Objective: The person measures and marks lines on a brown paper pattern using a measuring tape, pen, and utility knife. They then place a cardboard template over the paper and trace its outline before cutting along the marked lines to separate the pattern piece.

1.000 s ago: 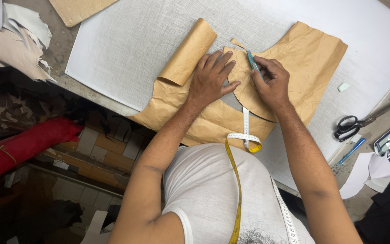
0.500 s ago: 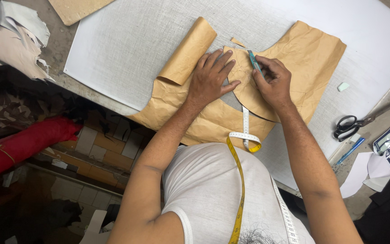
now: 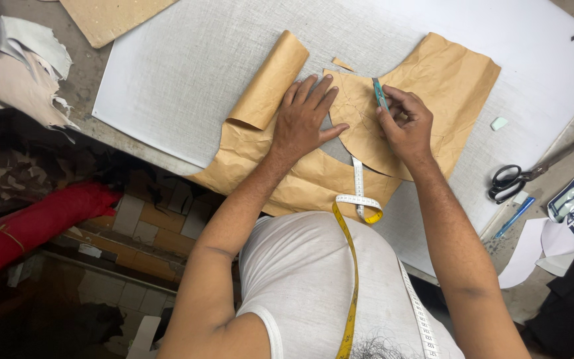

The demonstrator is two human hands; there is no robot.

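A crumpled brown paper pattern lies on light grey fabric spread over the table. Its left end curls into a roll. My left hand presses flat on the paper, fingers spread. My right hand grips a small teal marking tool with its tip against the paper near a curved edge. A yellow and white measuring tape hangs from my neck onto the paper.
Black-handled scissors and a blue pen lie at the table's right edge, near a small pale chalk piece. Fabric scraps pile at the left. A red cloth roll lies below the table.
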